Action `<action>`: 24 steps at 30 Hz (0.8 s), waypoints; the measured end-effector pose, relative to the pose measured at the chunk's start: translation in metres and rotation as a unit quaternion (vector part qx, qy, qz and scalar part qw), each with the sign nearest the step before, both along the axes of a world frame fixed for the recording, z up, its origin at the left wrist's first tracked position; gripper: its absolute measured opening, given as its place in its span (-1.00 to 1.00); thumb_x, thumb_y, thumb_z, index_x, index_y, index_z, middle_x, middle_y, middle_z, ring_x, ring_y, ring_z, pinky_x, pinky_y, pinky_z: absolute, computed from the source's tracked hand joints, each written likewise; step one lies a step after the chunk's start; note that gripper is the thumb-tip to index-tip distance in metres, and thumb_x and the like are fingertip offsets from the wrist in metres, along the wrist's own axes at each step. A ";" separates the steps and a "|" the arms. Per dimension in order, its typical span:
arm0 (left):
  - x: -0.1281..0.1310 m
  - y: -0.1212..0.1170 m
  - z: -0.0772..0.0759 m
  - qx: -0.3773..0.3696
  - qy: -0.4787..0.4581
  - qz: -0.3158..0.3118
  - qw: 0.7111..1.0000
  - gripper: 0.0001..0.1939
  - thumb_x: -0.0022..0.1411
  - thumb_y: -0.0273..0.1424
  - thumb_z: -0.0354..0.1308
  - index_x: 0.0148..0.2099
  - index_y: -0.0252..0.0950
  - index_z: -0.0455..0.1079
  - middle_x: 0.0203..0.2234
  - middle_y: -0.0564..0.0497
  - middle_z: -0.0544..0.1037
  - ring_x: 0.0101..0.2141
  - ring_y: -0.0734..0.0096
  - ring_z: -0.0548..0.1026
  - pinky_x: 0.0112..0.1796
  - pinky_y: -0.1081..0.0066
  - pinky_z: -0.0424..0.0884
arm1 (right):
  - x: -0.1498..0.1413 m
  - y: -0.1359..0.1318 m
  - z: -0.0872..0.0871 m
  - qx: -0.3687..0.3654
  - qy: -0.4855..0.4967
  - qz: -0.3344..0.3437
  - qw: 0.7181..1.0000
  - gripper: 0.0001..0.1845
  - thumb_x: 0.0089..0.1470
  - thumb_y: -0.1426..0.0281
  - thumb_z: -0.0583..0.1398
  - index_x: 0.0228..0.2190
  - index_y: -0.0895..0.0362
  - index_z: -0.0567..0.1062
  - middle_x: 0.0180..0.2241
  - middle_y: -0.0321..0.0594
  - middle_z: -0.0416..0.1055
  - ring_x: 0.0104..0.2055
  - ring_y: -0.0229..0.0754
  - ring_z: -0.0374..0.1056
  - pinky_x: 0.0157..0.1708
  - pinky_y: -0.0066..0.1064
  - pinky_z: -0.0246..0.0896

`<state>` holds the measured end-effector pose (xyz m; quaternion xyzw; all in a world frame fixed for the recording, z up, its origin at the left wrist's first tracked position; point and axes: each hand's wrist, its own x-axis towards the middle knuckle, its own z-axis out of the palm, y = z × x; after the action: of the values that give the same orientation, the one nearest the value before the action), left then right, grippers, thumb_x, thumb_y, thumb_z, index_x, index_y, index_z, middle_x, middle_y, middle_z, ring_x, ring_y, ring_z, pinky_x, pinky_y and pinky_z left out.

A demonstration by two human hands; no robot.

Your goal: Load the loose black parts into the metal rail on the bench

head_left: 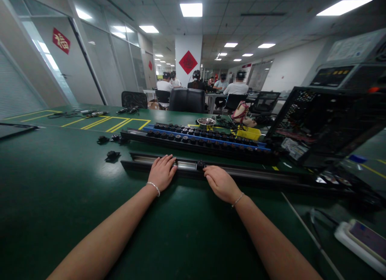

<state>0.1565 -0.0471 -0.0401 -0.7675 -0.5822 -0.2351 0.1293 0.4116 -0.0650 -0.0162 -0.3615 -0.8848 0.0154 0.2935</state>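
Note:
A long black metal rail [241, 173] with a shiny channel lies across the green table in front of me. My left hand [161, 175] rests over its left part, palm down, fingers stretched out across the channel. Further right, a small black block [200, 164] sits in the channel. The fingers of my right hand [221, 181] are drawn together against this block's right side; the fingertips are partly hidden. Behind lies a longer black rail assembly [193, 139] with a blue strip and rows of small black pieces. Several loose black pieces [112, 156] lie to the left.
A metal bowl [206, 122] and a yellow tray [249, 133] stand at the back. An open black computer case [325, 127] is at the right, with a power strip [362, 243] and phone nearer me. Cables [90, 113] lie at the far left. Several people sit beyond the table.

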 end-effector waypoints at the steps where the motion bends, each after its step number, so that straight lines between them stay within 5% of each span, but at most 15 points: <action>1: 0.002 0.000 0.001 -0.002 -0.002 -0.004 1.000 -0.59 0.28 -0.22 -0.21 0.09 -0.19 0.25 0.08 0.00 0.34 0.11 0.29 0.22 0.11 0.16 0.04 | -0.001 0.000 0.000 -0.003 0.000 -0.001 1.000 -0.75 0.13 0.42 -0.05 -0.34 0.11 0.41 -0.18 -0.17 0.41 -0.07 -0.17 0.26 0.00 -0.20 0.15; 17: 0.071 0.022 0.021 -0.093 -0.034 -0.140 0.985 -0.59 0.19 -0.30 0.03 0.08 -0.31 0.24 -0.04 -0.10 0.43 0.02 0.26 0.32 0.04 0.30 0.19 | 0.002 0.000 -0.003 -0.023 -0.044 -0.011 0.999 -0.76 0.14 0.41 -0.05 -0.33 0.10 0.41 -0.07 -0.24 0.36 0.05 -0.17 0.16 0.07 -0.19 0.03; 24: 0.074 0.031 0.031 -0.184 -0.117 -0.137 0.966 -0.53 0.08 -0.36 0.15 0.08 -0.21 0.25 -0.10 -0.03 0.48 -0.10 0.27 0.43 -0.08 0.35 0.31 | 0.005 0.001 -0.005 -0.025 -0.048 -0.004 0.999 -0.77 0.13 0.43 -0.04 -0.34 0.09 0.41 -0.01 -0.29 0.33 0.09 -0.14 0.11 0.08 -0.15 0.00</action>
<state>0.2303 -0.0164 -0.0093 -0.8173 -0.5163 -0.2275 -0.1168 0.4162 -0.0641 -0.0209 -0.3728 -0.8957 0.0193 0.2416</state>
